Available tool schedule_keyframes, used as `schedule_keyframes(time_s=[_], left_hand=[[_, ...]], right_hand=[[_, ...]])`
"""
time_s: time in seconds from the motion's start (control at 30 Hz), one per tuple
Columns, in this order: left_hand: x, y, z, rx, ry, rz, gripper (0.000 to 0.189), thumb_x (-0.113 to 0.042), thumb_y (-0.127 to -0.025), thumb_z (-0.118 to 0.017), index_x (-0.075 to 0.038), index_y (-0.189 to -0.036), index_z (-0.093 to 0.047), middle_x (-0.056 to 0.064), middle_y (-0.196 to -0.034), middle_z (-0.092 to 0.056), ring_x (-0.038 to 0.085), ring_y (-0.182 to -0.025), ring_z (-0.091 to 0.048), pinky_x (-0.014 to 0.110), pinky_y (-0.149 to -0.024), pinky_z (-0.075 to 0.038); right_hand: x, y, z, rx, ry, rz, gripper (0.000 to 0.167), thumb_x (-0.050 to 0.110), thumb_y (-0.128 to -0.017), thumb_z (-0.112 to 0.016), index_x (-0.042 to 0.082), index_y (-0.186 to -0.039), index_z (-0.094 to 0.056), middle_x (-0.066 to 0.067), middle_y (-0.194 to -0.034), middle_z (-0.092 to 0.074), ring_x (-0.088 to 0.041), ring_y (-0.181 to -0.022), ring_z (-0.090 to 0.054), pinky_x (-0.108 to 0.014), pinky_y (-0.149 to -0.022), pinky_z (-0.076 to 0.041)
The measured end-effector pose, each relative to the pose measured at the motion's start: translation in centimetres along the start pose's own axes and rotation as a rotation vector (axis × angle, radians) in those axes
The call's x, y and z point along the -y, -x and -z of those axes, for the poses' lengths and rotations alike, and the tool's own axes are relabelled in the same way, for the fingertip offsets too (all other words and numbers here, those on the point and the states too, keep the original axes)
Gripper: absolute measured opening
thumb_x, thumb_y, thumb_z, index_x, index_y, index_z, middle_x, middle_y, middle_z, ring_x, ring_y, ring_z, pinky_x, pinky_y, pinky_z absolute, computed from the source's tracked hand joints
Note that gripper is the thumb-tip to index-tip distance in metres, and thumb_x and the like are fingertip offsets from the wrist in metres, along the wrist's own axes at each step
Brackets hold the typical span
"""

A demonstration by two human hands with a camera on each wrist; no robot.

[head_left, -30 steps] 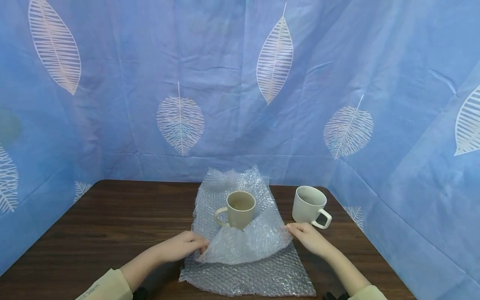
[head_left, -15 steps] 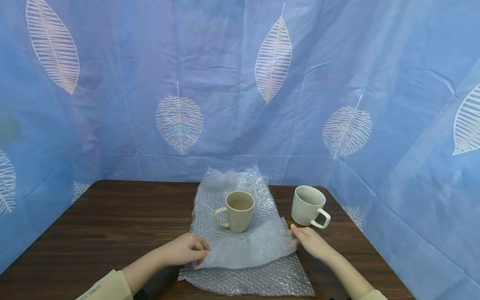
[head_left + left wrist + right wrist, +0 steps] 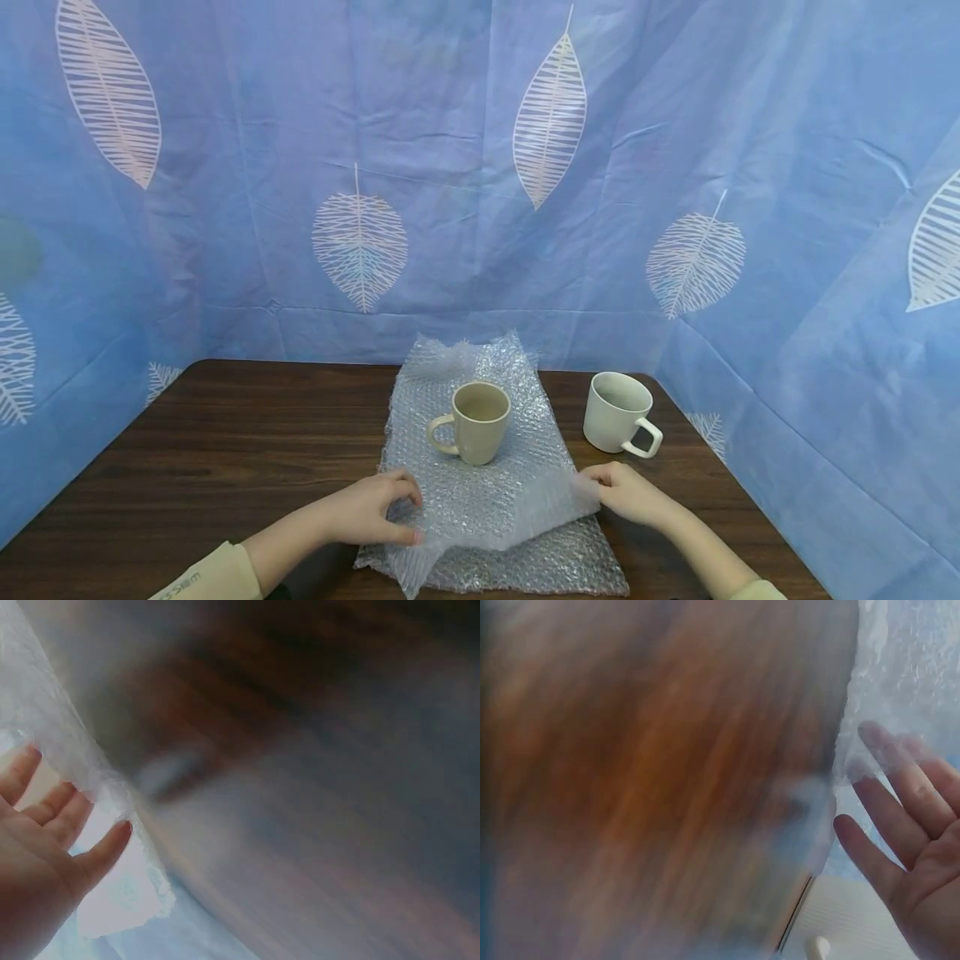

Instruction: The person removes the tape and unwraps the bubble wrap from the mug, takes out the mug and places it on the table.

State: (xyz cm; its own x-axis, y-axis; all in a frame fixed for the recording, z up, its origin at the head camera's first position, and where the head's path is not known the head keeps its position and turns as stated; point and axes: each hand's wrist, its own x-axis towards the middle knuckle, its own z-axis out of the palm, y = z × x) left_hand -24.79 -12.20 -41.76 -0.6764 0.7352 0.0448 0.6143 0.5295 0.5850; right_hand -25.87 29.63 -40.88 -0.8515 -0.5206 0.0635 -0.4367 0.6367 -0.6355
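A beige mug (image 3: 480, 425) stands upright on a sheet of bubble wrap (image 3: 510, 367), its handle toward the left. Fingers spread apart, my left hand (image 3: 367, 510) is at the wrap's left edge, thumb tip close to the drooping flap corner. In the left wrist view its fingers (image 3: 109, 847) are extended beside the clear film. My right hand (image 3: 630, 492) pinches the raised right corner of the near flap (image 3: 551, 504). Film overlaps some of that hand's fingertips in the right wrist view, where its fingers (image 3: 885, 817) look fairly straight; the thumb is hidden there.
A white mug (image 3: 618, 412) stands on the dark wooden table (image 3: 285, 425), just beyond my right hand, handle pointing right. Blue curtains (image 3: 450, 125) with white leaf prints enclose the table's back and sides.
The near flap has come down off the beige mug's front toward me, baring the mug fully. My left fingers have spread and released its left corner; the right hand has moved slightly nearer.
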Motion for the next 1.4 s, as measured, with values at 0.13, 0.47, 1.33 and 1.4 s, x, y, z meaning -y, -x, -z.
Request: schedule_keyframes(time_s=[0.13, 0.47, 1.33, 1.4], left_hand=[[0.0, 0.2, 0.0, 0.018, -0.053, 0.072, 0.061, -0.053, -0.087, -0.064, -0.008, -0.128, -0.059, 0.016, -0.140, -0.043, 0.039, -0.125, -0.044, 0.062, -0.093, -0.039], [-0.1, 0.5, -0.1, 0.058, -0.122, 0.138, 0.089, -0.058, -0.081, -0.067, 0.003, -0.140, -0.044, 0.025, -0.150, -0.028, 0.040, -0.137, -0.026, 0.067, -0.102, -0.023], [-0.2, 0.0, -0.7, 0.175, -0.174, 0.240, 0.113, -0.063, -0.072, -0.073, 0.003, -0.149, -0.024, 0.026, -0.155, -0.009, 0.040, -0.142, -0.006, 0.070, -0.103, -0.010], [-0.4, 0.0, -0.6, 0.176, -0.187, 0.253, 0.113, -0.062, -0.072, -0.074, 0.003, -0.149, -0.025, 0.026, -0.155, -0.009, 0.039, -0.143, -0.007, 0.069, -0.103, -0.010]], right_hand=[[-0.1, 0.4, -0.1, 0.067, 0.002, 0.028, 0.034, 0.032, -0.097, -0.057, 0.005, -0.117, -0.067, -0.003, -0.109, -0.068, -0.015, -0.099, -0.062, -0.031, -0.079, -0.051], [0.7, 1.2, -0.3, 0.191, 0.069, 0.067, 0.052, 0.036, -0.090, -0.067, 0.006, -0.132, -0.057, -0.022, -0.139, -0.046, -0.045, -0.124, -0.044, -0.059, -0.093, -0.041], [0.9, 1.8, -1.5, 0.326, 0.081, -0.015, 0.091, 0.040, -0.077, -0.077, 0.008, -0.150, -0.033, -0.026, -0.154, -0.015, -0.053, -0.135, -0.018, -0.071, -0.095, -0.027], [0.9, 1.7, -1.5, 0.328, 0.078, -0.031, 0.092, 0.041, -0.076, -0.078, 0.010, -0.150, -0.033, -0.026, -0.154, -0.014, -0.053, -0.135, -0.017, -0.071, -0.095, -0.027]])
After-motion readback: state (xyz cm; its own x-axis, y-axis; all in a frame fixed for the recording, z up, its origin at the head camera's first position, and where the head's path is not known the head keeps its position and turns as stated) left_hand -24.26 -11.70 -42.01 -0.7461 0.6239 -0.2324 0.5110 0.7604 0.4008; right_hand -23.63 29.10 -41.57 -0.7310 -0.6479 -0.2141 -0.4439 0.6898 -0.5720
